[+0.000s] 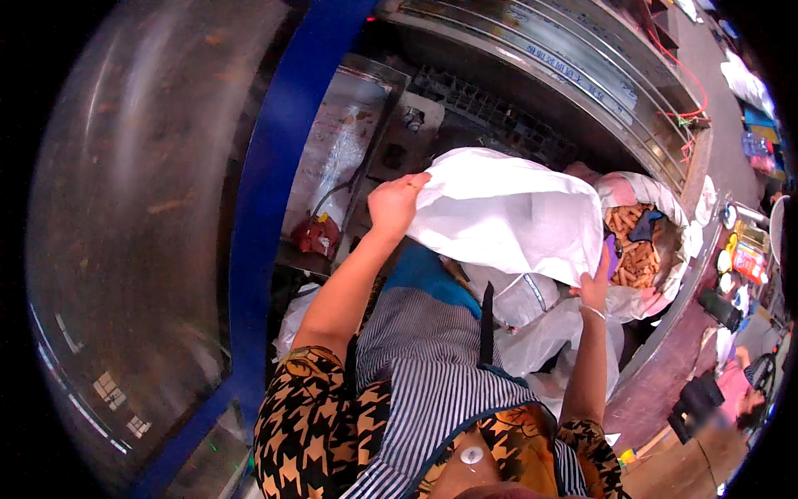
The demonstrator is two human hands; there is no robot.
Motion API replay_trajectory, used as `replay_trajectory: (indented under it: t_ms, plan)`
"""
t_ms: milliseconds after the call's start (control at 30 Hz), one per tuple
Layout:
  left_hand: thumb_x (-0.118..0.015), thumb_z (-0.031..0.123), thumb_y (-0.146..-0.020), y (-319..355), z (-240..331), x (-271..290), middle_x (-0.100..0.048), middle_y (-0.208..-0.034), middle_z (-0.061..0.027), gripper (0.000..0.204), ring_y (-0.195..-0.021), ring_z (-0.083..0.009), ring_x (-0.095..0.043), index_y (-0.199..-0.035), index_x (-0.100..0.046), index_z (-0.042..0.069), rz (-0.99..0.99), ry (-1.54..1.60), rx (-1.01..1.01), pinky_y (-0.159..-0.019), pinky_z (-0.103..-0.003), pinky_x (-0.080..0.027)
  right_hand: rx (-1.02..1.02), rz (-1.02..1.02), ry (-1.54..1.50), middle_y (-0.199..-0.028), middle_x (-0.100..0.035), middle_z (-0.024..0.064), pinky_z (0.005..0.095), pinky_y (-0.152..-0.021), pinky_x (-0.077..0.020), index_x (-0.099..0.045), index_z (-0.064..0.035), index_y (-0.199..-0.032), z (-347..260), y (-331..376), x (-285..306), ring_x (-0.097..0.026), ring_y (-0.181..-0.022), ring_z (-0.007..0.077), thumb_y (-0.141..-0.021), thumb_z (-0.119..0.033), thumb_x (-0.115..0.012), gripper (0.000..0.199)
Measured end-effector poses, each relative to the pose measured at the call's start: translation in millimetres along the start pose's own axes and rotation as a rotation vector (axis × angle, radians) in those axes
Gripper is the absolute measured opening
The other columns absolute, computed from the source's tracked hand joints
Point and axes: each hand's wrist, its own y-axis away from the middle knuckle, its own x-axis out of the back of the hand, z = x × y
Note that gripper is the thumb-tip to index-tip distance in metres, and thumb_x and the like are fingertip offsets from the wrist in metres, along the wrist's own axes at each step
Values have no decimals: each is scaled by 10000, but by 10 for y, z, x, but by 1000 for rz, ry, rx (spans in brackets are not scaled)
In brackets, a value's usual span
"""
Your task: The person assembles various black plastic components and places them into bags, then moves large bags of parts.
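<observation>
A large white sack (pixel 490 208) is stretched between my two hands, its mouth spread wide in front of my striped apron. My left hand (pixel 395 204) is closed on the sack's left rim. At the right rim my right hand (pixel 593 287) grips the cloth, its fingers partly hidden by the fold. Just beyond my right hand stands another sack (pixel 683 237) with a rolled-down white and pink rim. It holds many small tan cylindrical pieces (pixel 636 266) and a dark cloth glove (pixel 647 224). What lies inside the white sack, if anything, cannot be made out.
A blue metal post (pixel 274 166) rises on my left beside a large grey metal surface (pixel 141 208). Ahead runs a metal machine frame with rails (pixel 573 66). Clear plastic bags (pixel 549 341) lie below my right arm. Another person (pixel 736 387) is at the far right.
</observation>
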Motion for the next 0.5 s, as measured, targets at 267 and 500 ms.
replay_trajectory:
  t_ms: [267, 500]
  plan:
    - [-587, 103, -736, -785, 585, -235, -657, -930, 35, 216, -723, -160, -606, -935, -643, 165, 12, 56, -373, -609, -288, -448, -326, 270, 71, -956, -596, 112, 298, -665, -509, -503, 52, -1171, 669, 76, 237, -595, -837, 178, -906, -282, -550, 429]
    - [-688, 199, -749, -1428, -27, -708, -579, -1135, -124, 490, -1097, -326, -487, -1198, -530, 85, -32, 313, 56, -898, -399, -401, -315, 720, -442, -1045, -574, 115, 302, -782, -480, -491, 29, -1197, 460, 1, -225, -576, -899, 189, -928, -257, -516, 393]
